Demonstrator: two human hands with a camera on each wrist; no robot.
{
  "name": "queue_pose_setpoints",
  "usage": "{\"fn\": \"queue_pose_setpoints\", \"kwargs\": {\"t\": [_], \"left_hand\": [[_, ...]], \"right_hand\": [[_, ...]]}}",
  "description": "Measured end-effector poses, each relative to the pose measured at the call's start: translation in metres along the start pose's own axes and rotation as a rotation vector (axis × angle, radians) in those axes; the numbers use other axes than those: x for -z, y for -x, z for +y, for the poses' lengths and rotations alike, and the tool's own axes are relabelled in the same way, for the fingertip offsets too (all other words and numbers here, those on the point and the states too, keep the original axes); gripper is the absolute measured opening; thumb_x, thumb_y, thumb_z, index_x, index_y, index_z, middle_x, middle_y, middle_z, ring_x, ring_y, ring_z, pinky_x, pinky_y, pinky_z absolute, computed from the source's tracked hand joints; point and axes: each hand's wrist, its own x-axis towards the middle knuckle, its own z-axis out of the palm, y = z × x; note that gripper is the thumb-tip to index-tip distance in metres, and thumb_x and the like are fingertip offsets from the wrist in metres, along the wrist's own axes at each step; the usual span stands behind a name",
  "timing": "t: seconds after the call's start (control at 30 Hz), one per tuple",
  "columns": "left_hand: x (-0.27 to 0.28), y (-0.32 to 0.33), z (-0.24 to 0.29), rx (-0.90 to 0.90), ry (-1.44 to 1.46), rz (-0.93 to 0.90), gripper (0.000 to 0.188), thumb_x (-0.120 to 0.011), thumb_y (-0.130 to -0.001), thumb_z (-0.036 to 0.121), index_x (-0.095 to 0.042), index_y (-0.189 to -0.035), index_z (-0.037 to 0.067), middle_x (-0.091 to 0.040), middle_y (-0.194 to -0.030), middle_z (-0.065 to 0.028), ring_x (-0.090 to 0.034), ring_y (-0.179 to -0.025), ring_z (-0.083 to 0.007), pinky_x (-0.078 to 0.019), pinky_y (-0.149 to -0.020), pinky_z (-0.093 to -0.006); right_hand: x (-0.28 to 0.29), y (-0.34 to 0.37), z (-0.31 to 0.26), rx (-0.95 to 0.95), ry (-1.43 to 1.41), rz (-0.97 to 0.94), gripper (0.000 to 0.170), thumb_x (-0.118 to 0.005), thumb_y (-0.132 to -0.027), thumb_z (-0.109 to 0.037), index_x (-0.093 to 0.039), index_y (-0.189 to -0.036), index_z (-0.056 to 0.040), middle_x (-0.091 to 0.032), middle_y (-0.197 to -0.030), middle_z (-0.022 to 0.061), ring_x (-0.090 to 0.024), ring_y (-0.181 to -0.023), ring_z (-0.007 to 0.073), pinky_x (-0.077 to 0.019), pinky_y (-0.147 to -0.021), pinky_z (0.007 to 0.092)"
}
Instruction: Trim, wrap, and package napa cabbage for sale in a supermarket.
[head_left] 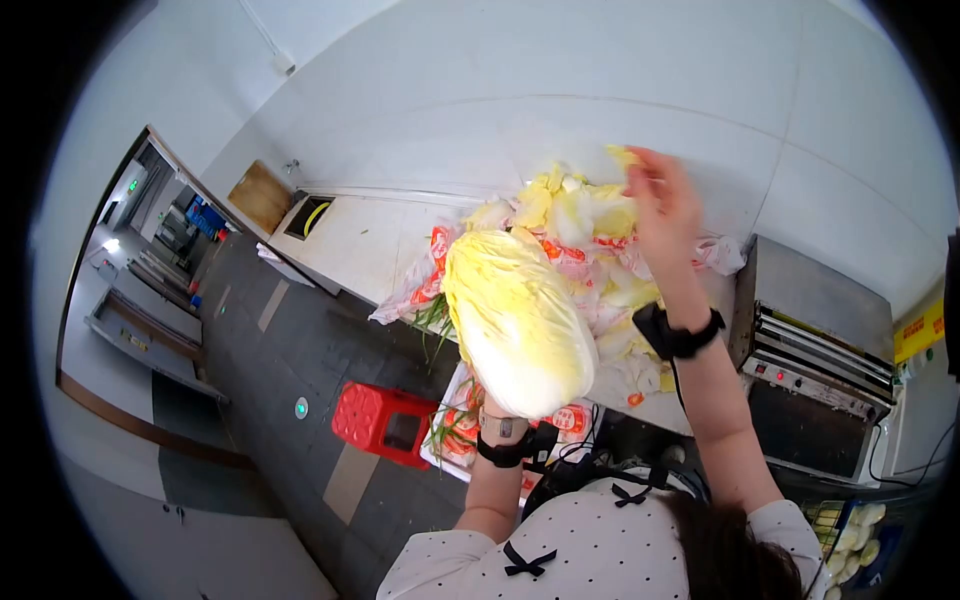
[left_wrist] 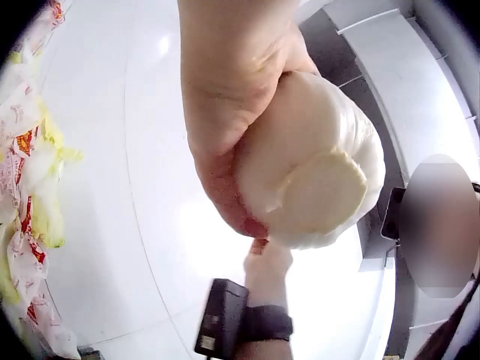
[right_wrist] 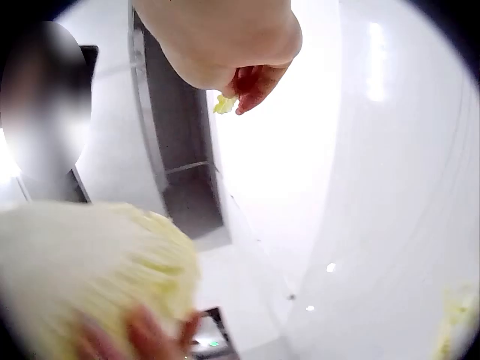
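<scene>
Head view, cabbage: a large oblong napa cabbage (head_left: 515, 320), crinkled and yellow at its leafy end, smooth and white at its base, is held up before the counter (head_left: 365, 238).
Head view, right hand: the right hand (head_left: 668, 200), slightly blurred, is raised by the wall with fingertips drawn together on a yellow leaf scrap (head_left: 622, 155).
Head view, counter: limp loose leaves (head_left: 575, 205) lie among thin, crumpled plastic bags (head_left: 566, 252); their red printing cannot be read. To the right sits a boxy metal machine (head_left: 820, 335).
Head view, floor: a glossy red plastic stool (head_left: 360, 415).
Head view, right edge: a yellow sign (head_left: 918, 332), cut off, its lettering unclear.
Left wrist view, left hand: the left hand (left_wrist: 232, 112) grips the cabbage around its base, thumb side showing; the round, flat cut stem end (left_wrist: 326, 196) faces the camera. Leaves and bags are cut off at the left.
Right wrist view, both hands: the right hand pinches the small, frilly scrap; the left hand's blurred fingers curve against the cabbage's ribbed leaves.
</scene>
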Motion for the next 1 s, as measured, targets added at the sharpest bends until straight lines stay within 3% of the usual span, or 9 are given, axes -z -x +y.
{"fn": "queue_pose_setpoints", "kwargs": {"t": [0.07,0.13,0.2,0.37,0.43,0.5,0.6,0.8,1.0], "left_hand": [[-0.005,-0.002,0.003,-0.018,0.018,0.022,0.089,-0.053,-0.071,0.064,-0.024,-0.138,0.013,-0.031,-0.138,-0.0104,-0.033,-0.125,-0.0298,-0.0297,-0.103,-0.0441],[-0.007,-0.006,0.008,-0.042,0.037,0.044,0.089,-0.053,-0.071,0.064,-0.023,-0.138,0.013,-0.031,-0.139,-0.0104,-0.033,-0.125,-0.0298,-0.0294,-0.103,-0.0439],[-0.008,-0.009,0.01,-0.072,0.054,0.055,0.089,-0.052,-0.071,0.065,-0.023,-0.138,0.013,-0.03,-0.139,-0.0103,-0.032,-0.125,-0.0298,-0.0291,-0.103,-0.0437],[0.003,-0.006,0.02,-0.092,0.031,0.078,0.089,-0.051,-0.071,0.065,-0.022,-0.138,0.013,-0.029,-0.14,-0.0102,-0.031,-0.126,-0.0298,-0.0283,-0.104,-0.0433],[0.008,-0.003,0.019,-0.088,0.008,0.075,0.089,-0.051,-0.072,0.065,-0.022,-0.139,0.013,-0.029,-0.14,-0.0102,-0.031,-0.126,-0.0298,-0.028,-0.104,-0.0431],[0.011,0.0,0.018,-0.075,-0.015,0.068,0.089,-0.051,-0.072,0.065,-0.022,-0.139,0.014,-0.028,-0.14,-0.0102,-0.03,-0.127,-0.0298,-0.0276,-0.104,-0.0429],[0.016,0.004,0.015,-0.05,-0.045,0.057,0.089,-0.05,-0.072,0.066,-0.021,-0.139,0.014,-0.028,-0.141,-0.0101,-0.03,-0.127,-0.0298,-0.0272,-0.105,-0.0427],[0.019,0.008,0.012,-0.02,-0.097,0.018,0.089,-0.049,-0.073,0.066,-0.02,-0.139,0.014,-0.026,-0.141,-0.01,-0.028,-0.128,-0.0298,-0.0262,-0.105,-0.0421],[0.014,-0.003,0.007,-0.063,-0.104,-0.014,0.089,-0.045,-0.074,0.067,-0.019,-0.14,0.013,-0.025,-0.142,-0.0105,-0.028,-0.129,-0.03,-0.0251,-0.106,-0.0413]], "right_hand": [[-0.01,0.006,0.065,0.105,0.464,-0.252,0.026,-0.058,-0.082,-0.01,-0.054,-0.106,-0.0005,-0.058,-0.099,0.0135,-0.059,-0.083,0.0235,-0.049,-0.067,0.0346],[-0.017,0.035,0.107,0.152,0.837,-0.09,0.03,-0.058,-0.08,-0.009,-0.054,-0.109,-0.0022,-0.058,-0.102,0.0154,-0.057,-0.089,0.0255,-0.0473,-0.072,0.0337],[-0.019,0.042,0.104,0.073,0.812,-0.06,0.03,-0.06,-0.079,-0.011,-0.054,-0.108,-0.0031,-0.058,-0.102,0.0153,-0.057,-0.09,0.0255,-0.047,-0.073,0.0333],[-0.012,0.051,-0.002,-0.322,0.015,-0.381,0.02,-0.064,-0.077,-0.019,-0.057,-0.089,-0.004,-0.059,-0.082,0.0093,-0.058,-0.073,0.0223,-0.0471,-0.065,0.0303],[-0.009,0.05,-0.045,-0.144,-0.008,-0.511,0.022,-0.067,-0.075,-0.023,-0.055,-0.077,-0.0055,-0.056,-0.07,0.0058,-0.056,-0.065,0.0205,-0.0453,-0.059,0.0283],[-0.01,0.05,-0.07,0.202,0.109,-0.502,0.025,-0.07,-0.07,-0.021,-0.051,-0.07,-0.0046,-0.051,-0.069,0.0053,-0.05,-0.06,0.0193,-0.0407,-0.053,0.0272],[-0.016,0.051,-0.09,0.348,0.356,-0.49,0.029,-0.071,-0.067,-0.025,-0.049,-0.068,-0.0059,-0.05,-0.068,0.0052,-0.05,-0.063,0.0203,-0.0412,-0.053,0.0279],[-0.019,0.052,-0.089,0.435,0.566,-0.493,0.021,-0.066,-0.07,-0.018,-0.049,-0.071,-0.0054,-0.05,-0.069,0.0064,-0.053,-0.068,0.0218,-0.0441,-0.055,0.0313],[-0.02,0.057,-0.077,0.396,0.442,-0.407,0.013,-0.062,-0.071,-0.007,-0.05,-0.073,-0.0038,-0.052,-0.072,0.009,-0.052,-0.068,0.0235,-0.0442,-0.058,0.03]]}}
